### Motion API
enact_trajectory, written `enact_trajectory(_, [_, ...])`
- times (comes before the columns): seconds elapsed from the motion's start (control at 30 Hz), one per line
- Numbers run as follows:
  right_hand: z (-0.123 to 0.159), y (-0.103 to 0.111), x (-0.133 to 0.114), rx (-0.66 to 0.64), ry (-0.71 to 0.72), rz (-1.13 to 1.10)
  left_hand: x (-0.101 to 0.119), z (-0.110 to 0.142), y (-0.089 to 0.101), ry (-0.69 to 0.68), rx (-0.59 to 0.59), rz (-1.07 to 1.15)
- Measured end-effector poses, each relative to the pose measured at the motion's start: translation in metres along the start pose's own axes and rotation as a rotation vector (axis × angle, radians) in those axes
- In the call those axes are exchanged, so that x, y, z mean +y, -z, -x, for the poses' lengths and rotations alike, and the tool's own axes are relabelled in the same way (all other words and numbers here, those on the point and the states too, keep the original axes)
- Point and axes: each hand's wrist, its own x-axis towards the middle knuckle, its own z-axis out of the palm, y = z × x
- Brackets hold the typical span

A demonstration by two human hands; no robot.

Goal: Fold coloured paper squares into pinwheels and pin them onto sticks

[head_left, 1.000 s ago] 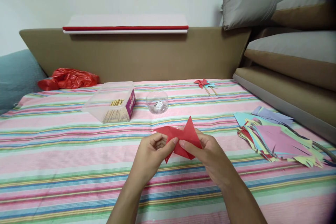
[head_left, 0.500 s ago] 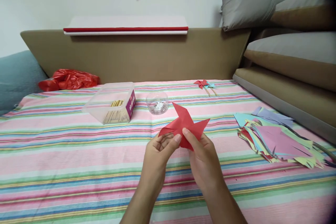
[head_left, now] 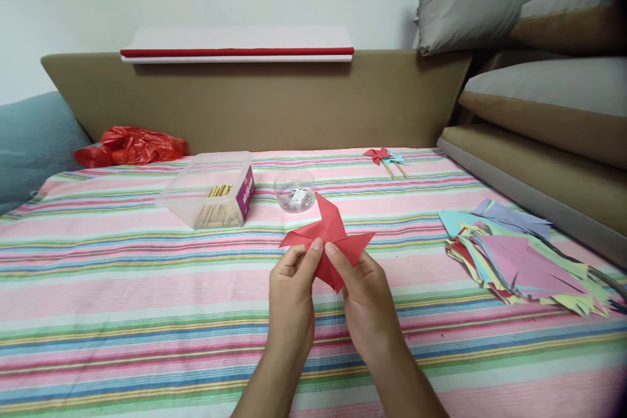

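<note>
A red paper pinwheel (head_left: pixel 332 223) with several pointed blades is held up over the striped cloth, and no stick shows on it. My left hand (head_left: pixel 292 277) pinches its left side, thumb on top near the centre. On the right side my right hand (head_left: pixel 365 287) grips it too, its thumb pressed close beside the left one. The fingers beneath the paper are partly hidden. Just beyond the pinwheel stands a clear round tub (head_left: pixel 294 191) with small shiny pieces and a white label inside.
A clear plastic box (head_left: pixel 181 192) with wooden sticks (head_left: pixel 215 214) stands at left. Two finished pinwheels, one red (head_left: pixel 378 155) and one light blue (head_left: pixel 394 158), lie at the back. Coloured paper cut-outs (head_left: pixel 529 264) are piled at right, beside stacked cushions (head_left: pixel 548 144). A red plastic bag (head_left: pixel 142 145) lies back left.
Both hands have shifted the red pinwheel slightly left and lower. My left hand's fingers have closed onto its left side, and the two thumbs now sit nearer its centre.
</note>
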Motion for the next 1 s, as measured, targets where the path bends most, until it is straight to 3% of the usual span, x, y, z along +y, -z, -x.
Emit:
enact_trajectory(0.1, [-0.004,0.005,-0.002,0.017,0.020,0.015,0.003,-0.005,0.004,-0.002,0.030,0.047])
enact_trajectory(0.17, [-0.007,0.012,-0.004,0.080,0.134,0.066,0.006,-0.008,0.008,-0.001,0.057,0.087])
enact_trajectory(0.23, [-0.009,0.020,-0.006,0.083,0.342,0.298,0.009,-0.012,0.013,0.004,0.069,0.118])
enact_trajectory(0.33, [-0.007,0.031,-0.008,-0.061,0.635,0.814,0.014,-0.015,0.017,0.022,0.054,0.128])
enact_trajectory(0.43, [-0.004,0.033,-0.009,-0.150,0.744,1.012,0.017,-0.016,0.018,0.032,0.057,0.120])
enact_trajectory(0.57, [-0.002,0.030,-0.012,-0.155,0.744,0.977,0.016,-0.016,0.016,0.028,0.052,0.074])
enact_trajectory(0.87, [-0.006,0.032,-0.014,-0.018,0.435,0.659,0.014,-0.012,0.017,-0.069,-0.095,-0.247])
enact_trajectory(1.0, [-0.008,0.032,-0.011,0.014,0.394,0.618,0.012,-0.009,0.016,-0.083,-0.113,-0.324])
